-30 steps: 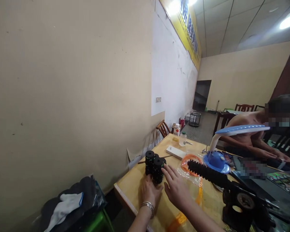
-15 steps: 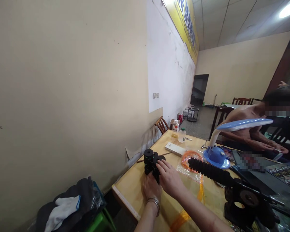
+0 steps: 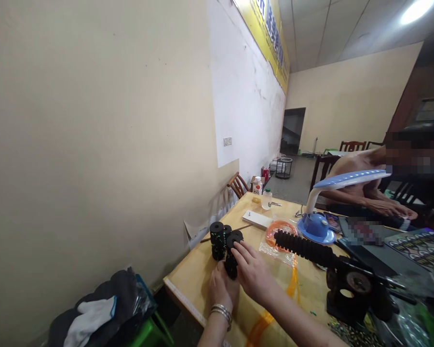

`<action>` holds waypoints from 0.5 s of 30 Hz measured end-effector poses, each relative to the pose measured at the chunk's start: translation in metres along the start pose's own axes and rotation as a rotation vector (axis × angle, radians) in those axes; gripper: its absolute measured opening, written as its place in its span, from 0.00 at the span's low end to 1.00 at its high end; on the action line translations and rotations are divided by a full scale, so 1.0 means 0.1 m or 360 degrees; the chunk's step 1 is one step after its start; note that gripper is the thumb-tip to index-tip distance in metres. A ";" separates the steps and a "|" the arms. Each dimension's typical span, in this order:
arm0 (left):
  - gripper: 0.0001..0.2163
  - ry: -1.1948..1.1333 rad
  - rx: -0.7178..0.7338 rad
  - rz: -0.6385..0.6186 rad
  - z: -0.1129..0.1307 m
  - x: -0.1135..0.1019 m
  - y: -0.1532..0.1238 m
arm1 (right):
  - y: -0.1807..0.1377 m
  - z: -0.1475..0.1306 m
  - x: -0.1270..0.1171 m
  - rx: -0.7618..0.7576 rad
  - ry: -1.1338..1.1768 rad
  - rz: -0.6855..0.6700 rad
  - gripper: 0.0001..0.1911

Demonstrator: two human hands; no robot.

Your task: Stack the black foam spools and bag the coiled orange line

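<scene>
Standing near the table (image 3: 198,270) edge by the wall, the black rollers (image 3: 222,243) are gripped low by the left hand (image 3: 220,288), while the right hand (image 3: 252,272) lies open with fingertips against the nearest roller. The stacks are best kept upright with even pressure from both sides.

Both hands are on a bunch of black rollers (image 3: 224,243) standing upright near the wall edge of the table (image 3: 195,277). Left hand (image 3: 221,288) cups them from the near side, right hand (image 3: 251,271) has its fingers on the closest one. A black spiky rod (image 3: 304,246) on a stand sits just right, blue lamp (image 3: 320,221) behind it.
</scene>
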State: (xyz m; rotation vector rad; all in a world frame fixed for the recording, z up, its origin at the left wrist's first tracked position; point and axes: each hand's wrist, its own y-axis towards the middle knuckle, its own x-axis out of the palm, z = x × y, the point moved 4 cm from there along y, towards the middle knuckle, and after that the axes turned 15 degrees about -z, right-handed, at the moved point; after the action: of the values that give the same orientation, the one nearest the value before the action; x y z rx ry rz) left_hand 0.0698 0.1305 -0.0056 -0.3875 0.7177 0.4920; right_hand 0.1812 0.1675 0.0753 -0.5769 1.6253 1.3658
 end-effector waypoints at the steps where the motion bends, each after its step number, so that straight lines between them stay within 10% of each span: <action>1: 0.18 -0.0006 0.0020 0.0001 0.01 0.00 -0.04 | -0.03 -0.03 -0.05 -0.0014 -0.0006 0.0019 0.26; 15: 0.26 -0.0006 0.0513 -0.0391 0.30 0.70 -0.93 | -1.26 -0.39 -1.18 0.0099 -0.0411 0.0190 0.22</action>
State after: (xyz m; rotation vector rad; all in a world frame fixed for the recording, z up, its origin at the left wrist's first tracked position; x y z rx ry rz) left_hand 0.1822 0.0895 -0.0183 -0.1680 0.7203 0.1402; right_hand 0.3266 0.0731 0.1103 -0.2573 1.5044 1.4076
